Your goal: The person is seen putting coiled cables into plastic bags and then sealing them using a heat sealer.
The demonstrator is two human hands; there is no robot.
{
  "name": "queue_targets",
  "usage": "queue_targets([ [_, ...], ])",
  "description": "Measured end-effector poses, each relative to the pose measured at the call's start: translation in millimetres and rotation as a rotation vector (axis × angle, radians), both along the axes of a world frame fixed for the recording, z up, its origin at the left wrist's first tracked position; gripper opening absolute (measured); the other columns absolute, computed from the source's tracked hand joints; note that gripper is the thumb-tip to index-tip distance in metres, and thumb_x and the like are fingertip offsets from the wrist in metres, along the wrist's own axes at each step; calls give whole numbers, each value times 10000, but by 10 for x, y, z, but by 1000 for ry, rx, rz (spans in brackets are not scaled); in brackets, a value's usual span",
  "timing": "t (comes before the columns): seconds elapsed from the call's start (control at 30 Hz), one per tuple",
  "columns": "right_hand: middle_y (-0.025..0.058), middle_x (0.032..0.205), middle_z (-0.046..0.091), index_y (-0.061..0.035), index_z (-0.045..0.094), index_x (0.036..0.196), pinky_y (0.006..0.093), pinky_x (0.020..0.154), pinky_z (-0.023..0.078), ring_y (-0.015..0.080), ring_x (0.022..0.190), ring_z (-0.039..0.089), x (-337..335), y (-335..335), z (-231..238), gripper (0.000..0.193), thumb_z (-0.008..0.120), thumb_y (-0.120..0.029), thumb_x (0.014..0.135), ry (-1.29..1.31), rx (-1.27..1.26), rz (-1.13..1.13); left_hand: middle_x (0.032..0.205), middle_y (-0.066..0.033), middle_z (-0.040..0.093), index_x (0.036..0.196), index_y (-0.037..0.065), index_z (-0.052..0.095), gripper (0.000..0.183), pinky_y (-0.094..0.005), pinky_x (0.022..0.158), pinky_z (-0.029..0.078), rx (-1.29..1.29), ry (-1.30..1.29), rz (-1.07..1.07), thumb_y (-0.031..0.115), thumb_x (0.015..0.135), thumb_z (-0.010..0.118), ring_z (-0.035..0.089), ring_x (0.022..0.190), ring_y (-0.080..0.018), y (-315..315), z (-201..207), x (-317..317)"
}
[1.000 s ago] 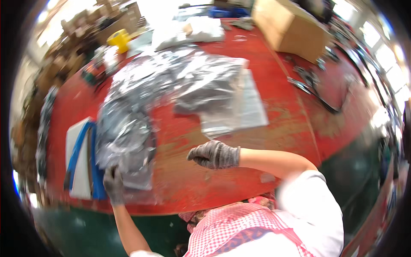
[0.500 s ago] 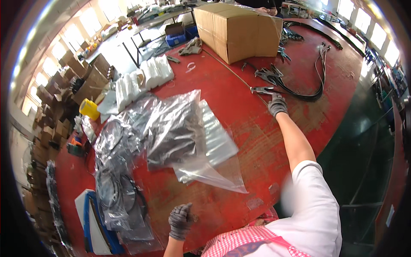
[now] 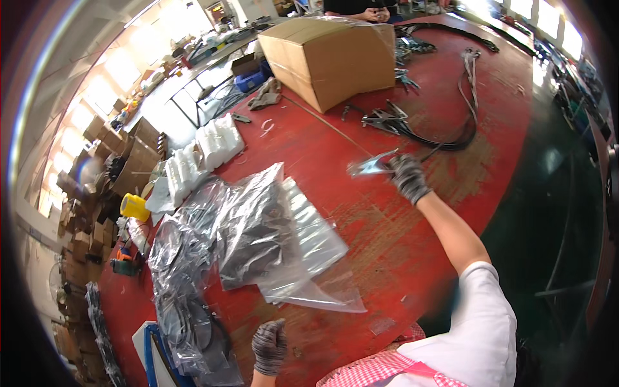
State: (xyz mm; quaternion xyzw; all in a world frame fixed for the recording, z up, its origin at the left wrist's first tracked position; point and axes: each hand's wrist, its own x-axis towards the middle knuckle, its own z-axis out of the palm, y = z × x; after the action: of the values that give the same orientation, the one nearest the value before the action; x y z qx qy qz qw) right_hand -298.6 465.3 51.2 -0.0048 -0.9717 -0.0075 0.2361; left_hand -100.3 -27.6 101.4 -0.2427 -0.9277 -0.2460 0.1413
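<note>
My right hand (image 3: 409,177), in a grey striped glove, reaches out over the red table and grips a shiny metal clamp (image 3: 373,166). The clamp's jaws point left, and a dark cable runs off behind the hand. Just beyond it lies a bundle of black cables with metal clamps (image 3: 385,120). My left hand (image 3: 269,346), gloved the same way, is near the table's front edge with its fingers curled in and nothing visible in them. Between the hands lie clear plastic bags (image 3: 316,238), and left of them several filled bags holding dark coiled cables (image 3: 187,309).
A big cardboard box (image 3: 329,58) stands on the far side of the red table (image 3: 322,335); a person's hands (image 3: 374,14) show behind it. White rolled bags (image 3: 219,142), a yellow tape roll (image 3: 134,207) and a blue-and-white object (image 3: 155,355) lie along the left.
My right hand has drawn the clamp nearer and to the left, away from the cable bundle. The view has shifted a little; my left hand stays near the front edge.
</note>
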Motion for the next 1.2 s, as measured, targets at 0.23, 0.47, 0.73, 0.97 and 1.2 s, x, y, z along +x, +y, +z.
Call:
queue_targets([
  [0.23,52,793,506,-128,536,888,330,667,451,221,713,525,1350,-1780,559,144,513,-220,780,166,-288,1072,872,-59,620,995,32,591,166,-253,677,476,774,-673,37,115,855,556,587,771,-121,745,574,-512],
  [0.47,80,1038,528,-61,517,1006,386,799,427,241,914,516,2034,-2717,679,319,533,-261,757,364,-219,1343,917,-29,599,1081,47,541,238,-260,638,495,908,-1902,-124,172,885,493,589,756,-103,668,507,-296],
  [0.73,126,751,602,-95,617,816,415,629,454,322,714,571,1221,-1406,319,151,515,-205,800,-313,-253,615,573,56,382,756,103,521,238,-225,373,294,1589,-1139,175,316,858,556,341,439,-60,-1871,504,259],
  [0.97,48,621,497,-110,553,762,329,465,420,209,551,510,1667,-1726,323,212,502,-302,839,-433,62,838,533,50,360,829,102,545,276,-194,327,271,1500,-606,372,363,903,493,292,369,-51,-2112,743,342],
  [1.2,11,641,477,-100,523,896,287,418,387,174,517,490,1820,-3366,1209,268,526,-361,837,-9,-125,1285,439,55,333,907,63,536,380,-214,290,269,699,-1339,43,429,909,434,283,307,-78,-879,791,380],
])
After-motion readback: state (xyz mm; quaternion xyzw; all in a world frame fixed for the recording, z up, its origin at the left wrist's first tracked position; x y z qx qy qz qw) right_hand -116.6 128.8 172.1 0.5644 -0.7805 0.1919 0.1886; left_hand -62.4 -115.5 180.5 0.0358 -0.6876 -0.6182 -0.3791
